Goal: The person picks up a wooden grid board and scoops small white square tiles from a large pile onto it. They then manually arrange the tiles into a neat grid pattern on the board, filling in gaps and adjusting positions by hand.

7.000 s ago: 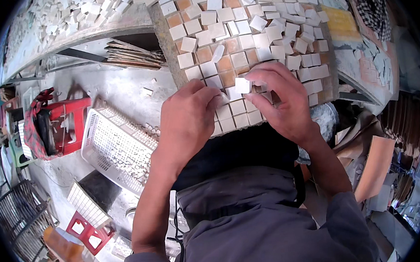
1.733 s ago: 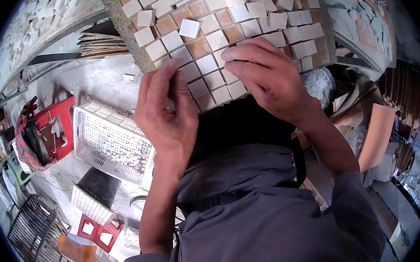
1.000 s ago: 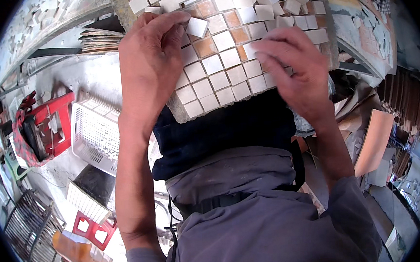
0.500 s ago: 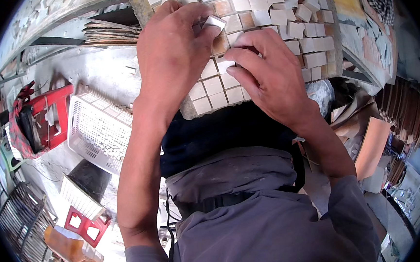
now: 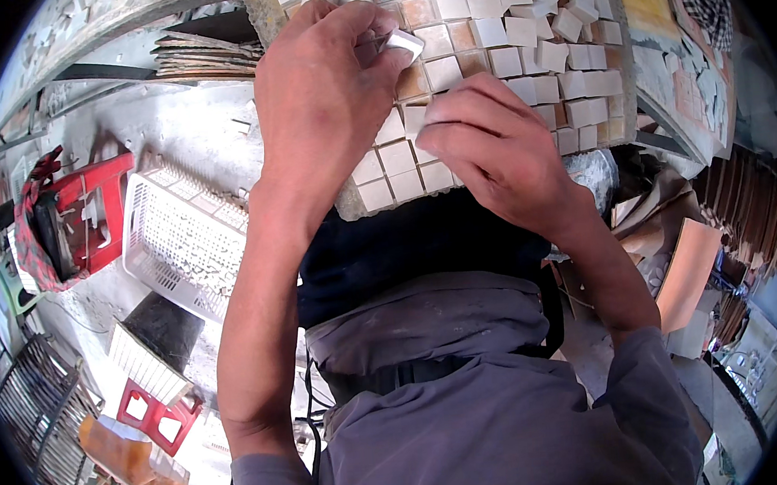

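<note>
My left hand (image 5: 328,84) is closed, pinching a small white square tile (image 5: 404,45) between thumb and fingers above the board. My right hand (image 5: 504,149) is closed too, its bunched fingertips pressed against the edge of another white tile (image 5: 414,119) near the board's front. Those fingertips partly hide that tile. Under both hands lies a grey-edged board (image 5: 350,205) carrying rows of square tiles. The front-left tiles (image 5: 396,158) sit flat in a neat grid with thin gaps. Brownish squares (image 5: 411,82) show between some white ones.
Loose, tilted white tiles (image 5: 567,23) are heaped at the board's far right. On the floor to the left are a white plastic basket (image 5: 152,281) and a red stool (image 5: 103,213). Stacked thin sheets (image 5: 205,62) lie behind it. At right an orange-brown panel (image 5: 691,275) leans.
My right hand's fingers have come together and shifted slightly downward, uncovering more of a tile behind them. My left hand keeps its pinch on the white tile, almost still.
</note>
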`<move>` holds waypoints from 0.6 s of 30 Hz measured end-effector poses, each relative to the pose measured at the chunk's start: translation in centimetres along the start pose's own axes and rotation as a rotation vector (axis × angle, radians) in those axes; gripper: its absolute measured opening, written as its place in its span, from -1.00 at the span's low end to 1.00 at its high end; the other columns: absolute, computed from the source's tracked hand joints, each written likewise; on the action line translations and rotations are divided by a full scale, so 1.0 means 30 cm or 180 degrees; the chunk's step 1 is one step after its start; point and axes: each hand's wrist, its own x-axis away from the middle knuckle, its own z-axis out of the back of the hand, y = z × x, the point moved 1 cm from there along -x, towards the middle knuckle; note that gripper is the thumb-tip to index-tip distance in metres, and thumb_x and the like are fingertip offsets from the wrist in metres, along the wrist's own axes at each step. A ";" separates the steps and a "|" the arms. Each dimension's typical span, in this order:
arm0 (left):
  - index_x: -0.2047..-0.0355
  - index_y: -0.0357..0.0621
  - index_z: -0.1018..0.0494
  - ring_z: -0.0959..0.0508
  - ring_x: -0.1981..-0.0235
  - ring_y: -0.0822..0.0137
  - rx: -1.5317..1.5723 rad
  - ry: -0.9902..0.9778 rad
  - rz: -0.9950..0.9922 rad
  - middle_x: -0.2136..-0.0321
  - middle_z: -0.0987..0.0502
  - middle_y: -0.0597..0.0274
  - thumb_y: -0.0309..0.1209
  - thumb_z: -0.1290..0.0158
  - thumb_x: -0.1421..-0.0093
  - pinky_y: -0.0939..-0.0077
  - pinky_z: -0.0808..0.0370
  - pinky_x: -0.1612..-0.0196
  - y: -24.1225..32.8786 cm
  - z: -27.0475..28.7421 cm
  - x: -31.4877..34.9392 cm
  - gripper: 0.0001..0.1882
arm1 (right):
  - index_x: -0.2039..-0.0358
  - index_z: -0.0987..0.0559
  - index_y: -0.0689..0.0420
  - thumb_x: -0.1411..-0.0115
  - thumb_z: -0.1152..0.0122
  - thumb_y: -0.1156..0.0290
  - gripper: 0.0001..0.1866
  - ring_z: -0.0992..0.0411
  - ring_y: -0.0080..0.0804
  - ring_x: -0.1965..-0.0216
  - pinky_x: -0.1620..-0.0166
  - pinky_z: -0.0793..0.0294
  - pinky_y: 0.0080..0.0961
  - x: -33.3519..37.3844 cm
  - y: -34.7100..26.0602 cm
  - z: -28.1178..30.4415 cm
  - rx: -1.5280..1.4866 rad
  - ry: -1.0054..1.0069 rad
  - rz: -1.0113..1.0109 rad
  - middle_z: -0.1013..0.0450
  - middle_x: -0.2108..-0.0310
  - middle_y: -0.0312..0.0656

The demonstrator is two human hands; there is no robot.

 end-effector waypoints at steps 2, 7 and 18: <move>0.11 -0.23 -0.67 -0.55 0.41 0.37 0.0081 -0.0007 0.0010 0.30 -0.60 0.17 -0.42 -0.39 -0.13 0.46 -0.53 0.25 -0.005 -0.002 0.002 -0.69 | 0.32 -0.62 0.20 0.00 -0.36 0.66 -0.80 -0.48 -0.15 0.22 0.17 -0.51 -0.28 0.005 -0.001 0.001 0.0012 -0.0043 -0.0034 -0.48 0.28 -0.17; 0.11 -0.25 -0.67 -0.56 0.41 0.43 0.0094 -0.0042 0.0037 0.28 -0.61 0.20 -0.44 -0.39 -0.13 0.50 -0.52 0.27 -0.006 -0.001 0.003 -0.69 | 0.31 -0.62 0.20 0.00 -0.34 0.68 -0.79 -0.49 -0.14 0.20 0.14 -0.52 -0.26 0.013 0.008 -0.005 0.0096 0.0073 -0.0097 -0.50 0.27 -0.18; 0.22 -0.26 -0.66 -0.57 0.39 0.57 0.0696 -0.0140 0.0383 0.40 -0.63 0.34 -0.45 -0.39 -0.18 0.59 -0.50 0.27 -0.010 0.011 -0.006 -0.79 | 0.23 -0.66 0.21 -0.07 -0.29 0.70 -0.77 -0.52 -0.10 0.16 0.11 -0.57 -0.27 -0.017 0.000 0.026 -0.0140 -0.0371 -0.0193 -0.57 0.21 -0.14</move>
